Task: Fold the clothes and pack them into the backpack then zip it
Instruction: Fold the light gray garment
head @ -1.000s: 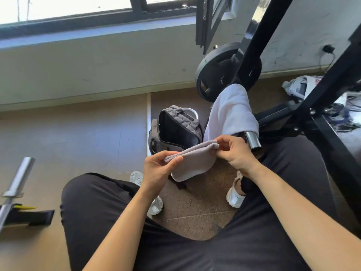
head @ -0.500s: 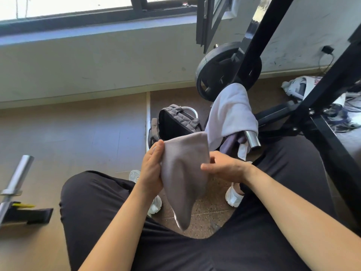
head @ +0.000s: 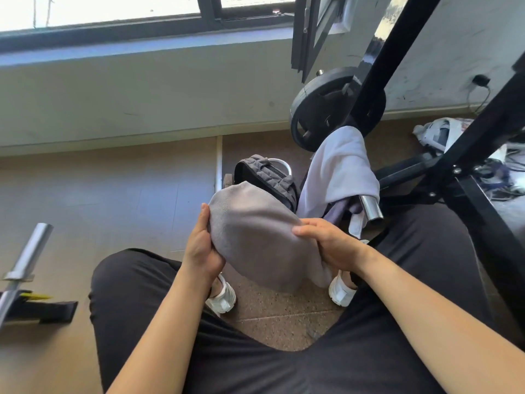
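The grey garment [head: 255, 237] hangs between my knees, bunched into a soft rounded bundle and held up in the air above the floor [head: 113, 194] – my left hand [head: 203, 251] grips its left edge with the thumb on the near face and the fingers tucked behind, while my right hand [head: 332, 245] closes over its right edge, fingers curled onto the cloth. It looks light, limp and faintly napped, so I judge it will sag and slide out of any fold unless taken by edges or corners and pulled taut; a grip in the middle would only crumple it. Nothing about it seems fragile or slippery. Just beyond it the grey backpack [head: 270, 174] stands on the floor, partly hidden by the bundle – whether its mouth is unzipped I cannot tell. Beside the bag a white garment [head: 341, 172] drapes over a steel bar end [head: 370, 207], below a black weight plate [head: 326, 109].
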Demonstrator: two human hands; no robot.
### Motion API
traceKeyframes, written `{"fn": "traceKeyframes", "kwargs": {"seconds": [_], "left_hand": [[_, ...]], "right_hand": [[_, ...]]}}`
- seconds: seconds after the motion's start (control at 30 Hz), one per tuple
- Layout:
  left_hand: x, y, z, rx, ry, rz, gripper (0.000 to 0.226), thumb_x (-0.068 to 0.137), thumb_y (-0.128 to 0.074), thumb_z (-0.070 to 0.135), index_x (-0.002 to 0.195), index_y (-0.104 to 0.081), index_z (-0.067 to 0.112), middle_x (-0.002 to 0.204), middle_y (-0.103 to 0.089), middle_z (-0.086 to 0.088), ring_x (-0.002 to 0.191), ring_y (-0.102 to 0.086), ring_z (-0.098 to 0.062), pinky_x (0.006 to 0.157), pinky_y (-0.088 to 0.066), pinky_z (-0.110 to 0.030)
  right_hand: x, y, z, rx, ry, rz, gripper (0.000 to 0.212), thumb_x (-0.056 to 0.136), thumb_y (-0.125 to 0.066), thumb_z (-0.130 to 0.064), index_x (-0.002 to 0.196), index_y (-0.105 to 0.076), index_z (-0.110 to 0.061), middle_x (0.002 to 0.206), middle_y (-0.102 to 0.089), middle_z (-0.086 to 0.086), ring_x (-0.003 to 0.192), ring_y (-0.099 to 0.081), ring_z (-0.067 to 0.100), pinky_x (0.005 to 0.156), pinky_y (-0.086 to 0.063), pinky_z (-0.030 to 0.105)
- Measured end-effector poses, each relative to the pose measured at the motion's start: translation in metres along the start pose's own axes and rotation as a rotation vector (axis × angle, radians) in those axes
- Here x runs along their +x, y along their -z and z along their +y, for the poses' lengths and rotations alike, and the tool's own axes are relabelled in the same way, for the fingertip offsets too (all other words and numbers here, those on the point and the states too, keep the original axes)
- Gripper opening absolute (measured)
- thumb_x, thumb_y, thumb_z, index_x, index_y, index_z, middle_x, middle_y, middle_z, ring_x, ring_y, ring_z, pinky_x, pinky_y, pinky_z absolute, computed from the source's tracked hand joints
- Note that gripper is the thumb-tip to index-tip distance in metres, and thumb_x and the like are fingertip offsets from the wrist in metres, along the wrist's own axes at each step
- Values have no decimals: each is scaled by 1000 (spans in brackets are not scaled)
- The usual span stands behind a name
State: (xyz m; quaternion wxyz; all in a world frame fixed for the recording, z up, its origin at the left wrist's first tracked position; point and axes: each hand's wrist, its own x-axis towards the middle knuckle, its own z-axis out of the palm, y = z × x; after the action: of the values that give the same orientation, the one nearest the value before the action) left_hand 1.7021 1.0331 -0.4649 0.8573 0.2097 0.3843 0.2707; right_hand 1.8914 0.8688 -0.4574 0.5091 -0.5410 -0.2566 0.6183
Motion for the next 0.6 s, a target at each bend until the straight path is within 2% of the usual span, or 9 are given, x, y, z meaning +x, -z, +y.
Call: {"fn": "traceKeyframes", "kwargs": {"seconds": [0.07, 0.13, 0.2, 0.3, 0.37, 0.43, 0.5, 0.6], "left_hand": [[2, 1, 0, -27, 14, -15, 61, 105, -41, 52, 146, -53, 9, 135, -67, -15, 122, -67, -25, 98, -57, -36], [2, 5, 0, -126, 30, -92, 76, 101, -45, 61, 152, -43, 5, 149, -54, -19, 139, -52, -32, 118, -39, -41], [-3, 7, -3, -190, 40, -189, 96, 89, -55, 72, 155, -39, 5, 157, -44, -19, 148, -39, -35, 125, -26, -45], [-13, -1, -20, -3, 130, -223, 102, 77, -55, 82, 146, -54, 6, 146, -56, -18, 139, -50, -37, 117, -36, -54], [-19, -7, -33, 178, 163, -218, 86, 83, -56, 72, 139, -61, 7, 136, -64, -18, 127, -61, -36, 110, -45, -50], [-17, -10, -41, 399, 107, -218, 56, 88, -65, 49, 129, -69, 11, 127, -71, -15, 117, -67, -29, 96, -53, -42], [-12, -8, -43, 548, 21, -201, 42, 89, -73, 35, 120, -73, 7, 122, -73, -18, 117, -67, -32, 91, -54, -39], [-8, -7, -43, 657, -147, -90, 42, 81, -81, 42, 104, -78, 6, 107, -76, -22, 101, -70, -31, 86, -55, -43]], "right_hand": [[-5, 0, -6, 109, 18, -19, 56, 93, -63, -32, 131, -55, 9, 119, -64, 26, 108, -62, 33, 96, -47, 41], [-12, -1, -12, 210, 12, -54, 46, 100, -52, -29, 137, -58, -3, 124, -64, 21, 112, -62, 29, 97, -50, 38], [-17, -3, -16, 301, 20, -49, 44, 102, -46, -28, 140, -57, -9, 127, -63, 18, 115, -62, 29, 98, -52, 38], [-20, -3, -20, 391, 84, -13, 42, 102, -47, -24, 139, -57, -10, 126, -66, 15, 113, -65, 27, 98, -55, 37], [-17, -2, -20, 413, 129, 44, 40, 99, -51, -20, 137, -58, -9, 122, -68, 13, 109, -67, 25, 96, -56, 36], [-14, 2, -18, 416, 164, 106, 39, 98, -53, -16, 136, -57, -7, 120, -68, 13, 109, -68, 24, 95, -57, 34], [-10, 7, -13, 378, 169, 155, 40, 98, -56, -12, 136, -54, -2, 122, -66, 17, 110, -66, 27, 96, -57, 35], [-5, 12, -5, 284, 143, 264, 38, 97, -60, -7, 131, -52, 7, 112, -69, 18, 102, -69, 27, 87, -59, 33]]}}
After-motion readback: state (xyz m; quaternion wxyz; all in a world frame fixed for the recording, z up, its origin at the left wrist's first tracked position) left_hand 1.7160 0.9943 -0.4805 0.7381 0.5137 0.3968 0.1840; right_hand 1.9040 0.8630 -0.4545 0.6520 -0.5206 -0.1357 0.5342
